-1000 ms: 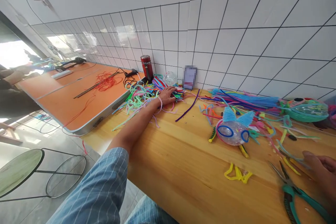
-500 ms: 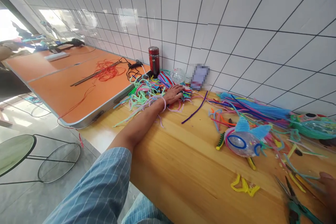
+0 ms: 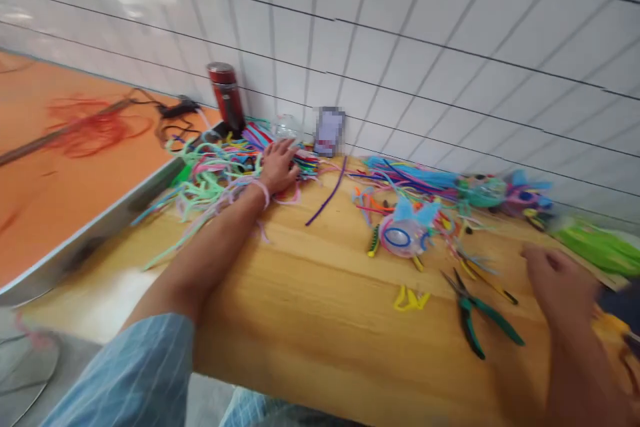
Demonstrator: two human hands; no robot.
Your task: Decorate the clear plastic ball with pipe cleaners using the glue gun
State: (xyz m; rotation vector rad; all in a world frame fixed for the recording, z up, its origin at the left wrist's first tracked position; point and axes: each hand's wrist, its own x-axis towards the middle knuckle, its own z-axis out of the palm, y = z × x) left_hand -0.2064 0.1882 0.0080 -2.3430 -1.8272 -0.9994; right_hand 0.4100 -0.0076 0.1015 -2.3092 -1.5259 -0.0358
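Observation:
My left hand (image 3: 280, 165) lies with its fingers stretched over a bundle of coloured pipe cleaners (image 3: 257, 137) by the wall. Pale green pipe cleaners (image 3: 215, 177) spill out in a tangle to its left. My right hand (image 3: 560, 280) is curled and somewhat blurred above the table's right side; anything inside it is hidden. Left of that hand lie pliers (image 3: 473, 313) with green handles, jaws apart. A clear round fish figure (image 3: 403, 237) with blue pipe-cleaner fins sits mid-table. Bent yellow pipe cleaners (image 3: 411, 298) lie in front of it.
Along the wall stand a red flask (image 3: 226, 97), a clear ball (image 3: 286, 127) and a phone (image 3: 329, 132). A single purple pipe cleaner (image 3: 327, 197) lies alone. More pipe cleaners (image 3: 415, 177) and a green figure (image 3: 483, 190) are behind the fish. An orange table (image 3: 100, 193) adjoins left.
The view has swung right, bringing more of the table's right side into sight. My right hand has come further into view, apart from the pliers. My left hand stays on the bundle.

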